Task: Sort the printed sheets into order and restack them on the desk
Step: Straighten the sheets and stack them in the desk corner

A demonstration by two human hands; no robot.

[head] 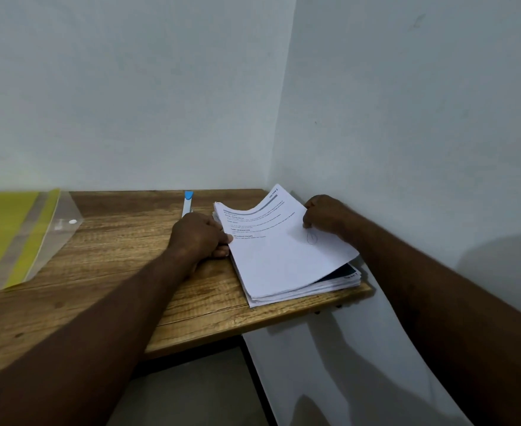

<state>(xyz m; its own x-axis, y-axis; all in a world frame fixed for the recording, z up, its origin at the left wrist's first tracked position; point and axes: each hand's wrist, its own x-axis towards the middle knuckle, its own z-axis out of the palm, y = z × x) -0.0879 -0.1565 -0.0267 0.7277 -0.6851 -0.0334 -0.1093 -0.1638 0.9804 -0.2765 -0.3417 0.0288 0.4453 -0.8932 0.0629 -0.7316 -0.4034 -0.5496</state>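
Two pale walls meet in a corner directly behind the wooden bench. Yellow plastic folders lie at its far left. The stack of printed sheets sits at the bench's right end, against the wall. The left hand presses the stack's left edge, its grip closed there; the right hand pinches the top sheet, lifting its right edge. A blue-capped pen lies just behind the left hand.
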